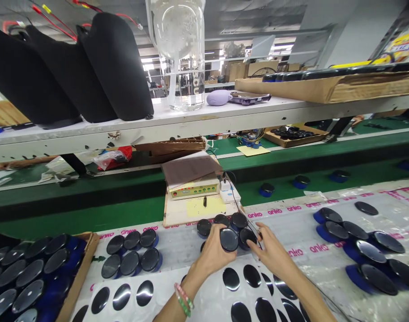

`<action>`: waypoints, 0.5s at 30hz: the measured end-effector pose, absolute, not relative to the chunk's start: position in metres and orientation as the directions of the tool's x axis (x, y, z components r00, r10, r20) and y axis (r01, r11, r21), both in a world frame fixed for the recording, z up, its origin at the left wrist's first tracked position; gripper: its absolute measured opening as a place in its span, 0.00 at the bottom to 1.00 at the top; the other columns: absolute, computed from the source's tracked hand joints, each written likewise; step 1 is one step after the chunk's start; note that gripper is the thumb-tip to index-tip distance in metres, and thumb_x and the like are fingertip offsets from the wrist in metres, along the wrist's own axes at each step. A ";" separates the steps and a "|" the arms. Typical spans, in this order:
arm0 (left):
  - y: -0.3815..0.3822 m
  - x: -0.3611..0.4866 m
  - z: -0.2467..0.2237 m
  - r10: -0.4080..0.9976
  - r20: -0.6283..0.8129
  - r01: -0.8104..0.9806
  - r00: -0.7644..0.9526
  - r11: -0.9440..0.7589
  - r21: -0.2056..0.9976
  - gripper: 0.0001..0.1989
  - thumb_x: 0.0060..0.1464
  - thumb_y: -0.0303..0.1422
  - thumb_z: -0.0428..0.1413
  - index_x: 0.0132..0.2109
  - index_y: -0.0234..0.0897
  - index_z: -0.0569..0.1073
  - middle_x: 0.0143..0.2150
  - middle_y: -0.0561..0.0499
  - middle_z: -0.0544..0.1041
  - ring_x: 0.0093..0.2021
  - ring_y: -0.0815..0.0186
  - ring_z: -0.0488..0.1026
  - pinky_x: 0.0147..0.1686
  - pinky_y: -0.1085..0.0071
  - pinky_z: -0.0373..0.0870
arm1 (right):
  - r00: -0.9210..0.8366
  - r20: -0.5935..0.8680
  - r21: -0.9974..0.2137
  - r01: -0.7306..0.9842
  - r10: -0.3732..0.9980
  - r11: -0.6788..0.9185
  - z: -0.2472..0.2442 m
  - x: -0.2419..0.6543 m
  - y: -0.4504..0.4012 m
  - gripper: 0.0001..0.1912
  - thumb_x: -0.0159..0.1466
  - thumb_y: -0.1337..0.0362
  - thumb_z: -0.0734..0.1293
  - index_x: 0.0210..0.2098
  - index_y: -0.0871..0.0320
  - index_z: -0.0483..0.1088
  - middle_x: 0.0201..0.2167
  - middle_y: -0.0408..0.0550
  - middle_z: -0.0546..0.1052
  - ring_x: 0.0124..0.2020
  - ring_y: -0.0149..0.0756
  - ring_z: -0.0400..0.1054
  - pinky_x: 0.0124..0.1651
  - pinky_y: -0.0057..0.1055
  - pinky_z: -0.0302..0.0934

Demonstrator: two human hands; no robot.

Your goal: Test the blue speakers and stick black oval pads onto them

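Observation:
My left hand point(215, 251) is closed around a round black-topped part point(229, 240), its glossy face turned up. Fingers spread, my right hand point(270, 247) is beside another such part point(247, 237), with the thumb at its lower edge. Whether it grips that part is hard to see. Just behind my hands sit more round parts point(222, 220) in a tight group. Below them, white sheets point(194, 293) carry rows of glossy black discs point(231, 279). A thin dark cable point(246, 214) runs down past my right hand.
A cardboard box point(88, 250) of blue-sided round parts stands left, beside two rows of loose ones point(130, 263). More parts point(370, 251) lie right. Behind are a control box point(193, 190) and green conveyor point(124, 203). A shelf point(191, 120) overhead bears a water jug point(182, 53).

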State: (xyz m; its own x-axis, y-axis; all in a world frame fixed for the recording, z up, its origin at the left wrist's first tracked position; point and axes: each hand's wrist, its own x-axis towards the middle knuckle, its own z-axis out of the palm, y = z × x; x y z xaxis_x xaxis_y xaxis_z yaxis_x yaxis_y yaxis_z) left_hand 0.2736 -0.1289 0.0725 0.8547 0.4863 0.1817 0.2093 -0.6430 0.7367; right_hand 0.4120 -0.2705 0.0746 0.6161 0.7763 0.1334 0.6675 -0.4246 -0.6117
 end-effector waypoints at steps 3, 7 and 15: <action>-0.132 0.268 0.106 0.488 0.244 0.140 0.838 -0.625 0.768 0.31 0.39 0.28 0.60 0.52 0.39 0.61 0.49 0.47 0.64 0.52 0.60 0.64 0.53 0.65 0.64 | 0.561 0.135 -0.747 0.600 0.817 -0.288 0.119 0.391 -0.272 0.18 0.63 0.55 0.59 0.50 0.55 0.56 0.48 0.53 0.67 0.51 0.41 0.64 0.49 0.38 0.62; -0.140 0.260 0.140 0.481 0.317 0.096 0.817 -0.656 0.749 0.32 0.41 0.28 0.61 0.55 0.43 0.61 0.49 0.48 0.62 0.52 0.59 0.62 0.54 0.61 0.62 | 0.542 0.182 -0.809 0.557 0.820 -0.189 0.158 0.361 -0.260 0.20 0.62 0.54 0.61 0.51 0.53 0.58 0.44 0.49 0.69 0.41 0.37 0.67 0.45 0.36 0.63; -0.146 0.243 0.167 0.507 0.272 0.184 0.818 -0.678 0.712 0.31 0.38 0.23 0.57 0.52 0.46 0.64 0.44 0.49 0.63 0.46 0.57 0.62 0.46 0.60 0.68 | 0.617 0.209 -0.853 0.495 0.759 -0.167 0.156 0.349 -0.247 0.17 0.58 0.56 0.64 0.45 0.54 0.64 0.31 0.43 0.70 0.33 0.35 0.66 0.36 0.29 0.64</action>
State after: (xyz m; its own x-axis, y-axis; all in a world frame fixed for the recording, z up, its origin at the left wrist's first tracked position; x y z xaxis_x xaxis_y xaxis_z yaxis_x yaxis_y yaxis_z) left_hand 0.2426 -0.1459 0.1666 0.8181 0.5069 0.2716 0.1839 -0.6780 0.7117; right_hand 0.3486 -0.2469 0.1557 0.6170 0.7586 0.2094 0.4950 -0.1672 -0.8527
